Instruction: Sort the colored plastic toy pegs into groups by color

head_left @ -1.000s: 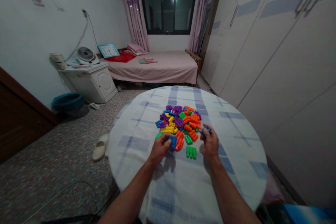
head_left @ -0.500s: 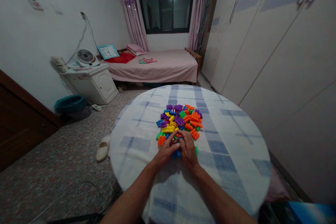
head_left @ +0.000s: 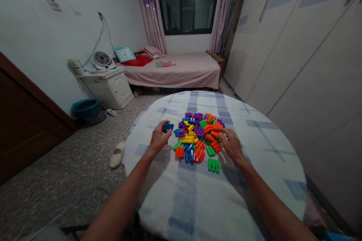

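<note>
Furthest left, the left hand grips a small blue plastic block in its fingertips, closed narrowly around it, the block's long axis roughly level, just off the heap's left edge. Between the hands, on the round cloth-covered surface, lies a heap of plastic pegs in orange, purple, yellow, green and blue. A joined green block sits apart, just below the heap. On the right, the right hand has its fingers loosely spread and empty, the nearer hand to the orange pegs at the heap's right edge.
</note>
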Tool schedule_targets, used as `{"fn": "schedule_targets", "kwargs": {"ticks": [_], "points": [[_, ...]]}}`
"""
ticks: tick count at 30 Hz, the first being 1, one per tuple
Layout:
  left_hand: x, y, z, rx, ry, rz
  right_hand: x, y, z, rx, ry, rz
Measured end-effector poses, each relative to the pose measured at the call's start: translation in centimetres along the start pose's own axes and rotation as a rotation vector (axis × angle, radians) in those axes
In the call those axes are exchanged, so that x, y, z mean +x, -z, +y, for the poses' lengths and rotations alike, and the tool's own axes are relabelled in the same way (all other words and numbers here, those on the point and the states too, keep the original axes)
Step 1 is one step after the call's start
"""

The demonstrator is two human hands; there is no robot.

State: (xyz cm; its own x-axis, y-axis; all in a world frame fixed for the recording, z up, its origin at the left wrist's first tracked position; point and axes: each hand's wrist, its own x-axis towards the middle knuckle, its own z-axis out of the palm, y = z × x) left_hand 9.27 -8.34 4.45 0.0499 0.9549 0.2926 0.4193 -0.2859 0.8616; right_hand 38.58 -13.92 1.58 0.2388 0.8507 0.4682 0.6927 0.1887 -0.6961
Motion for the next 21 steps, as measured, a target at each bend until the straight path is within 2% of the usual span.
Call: {"fn": "schedule_targets", "kwargs": {"ticks": [3, 6, 8, 11, 13, 15, 18, 21], "points": [[3.2, 0.9, -2.6, 0.316, 0.059, 0.156, 0.8, 0.3, 4.1, -0.154, -0.107, 0.076], [5.0, 0.6, -5.3, 0.419, 0.108, 0.171, 0.0, -0.1, 6.7, -0.248, -0.127, 0.137], [5.5, 0.1, -7.0, 0.461, 0.079, 0.180, -0.7, -0.4, 7.5, -0.294, -0.099, 0.130], [5.6, -0.5, -8.9, 0.522, -0.005, 0.277, -1.3, -0.6, 7.7, -0.337, -0.067, 0.089], [5.3, -0.6, -9.2, 0.548, -0.078, 0.353, -1.3, -0.5, 7.5, -0.356, -0.068, 0.061], [4.9, -0.6, -8.7, 0.565, -0.174, 0.378, -1.1, -0.4, 7.4, -0.371, -0.078, 0.039], [4.1, -0.7, -7.0, 0.522, -0.329, 0.302, -1.0, -0.4, 7.4, -0.385, -0.092, 0.029], [3.3, -1.6, -5.6, 0.361, -0.462, 0.017, -0.9, -0.4, 7.5, -0.381, -0.088, 0.022]]}}
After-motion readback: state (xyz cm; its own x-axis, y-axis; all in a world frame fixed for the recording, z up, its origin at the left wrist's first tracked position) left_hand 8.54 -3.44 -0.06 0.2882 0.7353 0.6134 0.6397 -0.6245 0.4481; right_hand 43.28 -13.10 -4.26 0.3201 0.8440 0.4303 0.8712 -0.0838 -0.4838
